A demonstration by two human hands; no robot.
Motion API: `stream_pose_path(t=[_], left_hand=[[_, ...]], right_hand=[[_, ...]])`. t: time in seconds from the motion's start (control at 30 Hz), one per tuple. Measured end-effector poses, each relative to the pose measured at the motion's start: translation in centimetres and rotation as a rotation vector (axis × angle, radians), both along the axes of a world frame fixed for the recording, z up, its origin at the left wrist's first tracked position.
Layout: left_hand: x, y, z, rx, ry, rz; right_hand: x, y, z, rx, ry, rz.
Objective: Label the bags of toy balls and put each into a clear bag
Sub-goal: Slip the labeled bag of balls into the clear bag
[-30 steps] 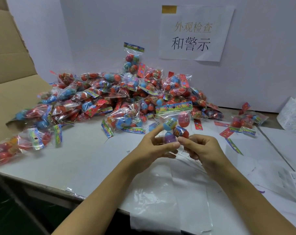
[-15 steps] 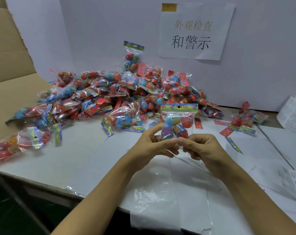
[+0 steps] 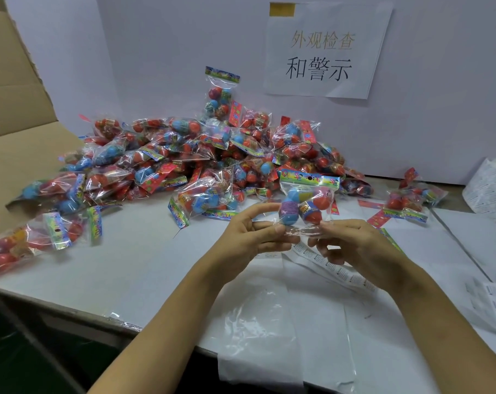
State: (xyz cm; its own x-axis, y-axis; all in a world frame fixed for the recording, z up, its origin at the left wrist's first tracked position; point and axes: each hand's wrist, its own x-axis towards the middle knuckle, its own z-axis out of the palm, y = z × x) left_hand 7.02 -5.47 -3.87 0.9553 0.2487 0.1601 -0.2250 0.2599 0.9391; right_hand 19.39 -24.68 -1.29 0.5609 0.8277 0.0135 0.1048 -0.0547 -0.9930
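Above the two pinching hands, the bag of toy balls (image 3: 306, 201) stands upright, header topmost; left hand (image 3: 251, 237) and right hand (image 3: 354, 245) grip its bottom edge, equally near, clear bags (image 3: 269, 336) lying below

The print on the label strip (image 3: 330, 265) lying under the hands is too small to read. The stack of sheets (image 3: 489, 189) at far right runs off the edge, and so does the clear bag (image 3: 272, 336) at the bottom, past the table front
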Motion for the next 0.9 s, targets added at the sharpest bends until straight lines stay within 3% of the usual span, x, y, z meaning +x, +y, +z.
stream_pose_path(t=[0.13,0.33,0.47,0.63,0.9], left_hand=[[0.0,0.1,-0.1,0.017,-0.009,0.004],[0.2,-0.6,-0.3,0.113,0.006,0.066],[0.5,-1.1,-0.8,0.217,-0.009,0.191],[0.3,-0.7,-0.3,0.159,-0.065,0.165],[-0.4,0.3,0.4,0.101,-0.081,-0.014]], right_hand=[[0.1,0.1,-0.1,0.024,0.051,-0.001],[-1.1,1.6,-1.7,0.033,-0.13,-0.274],[-1.7,2.2,-2.1,0.116,-0.2,-0.341],[-1.3,1.8,-1.6,0.159,-0.176,-0.218],[-0.8,0.6,-0.4,0.049,-0.208,-0.036]])
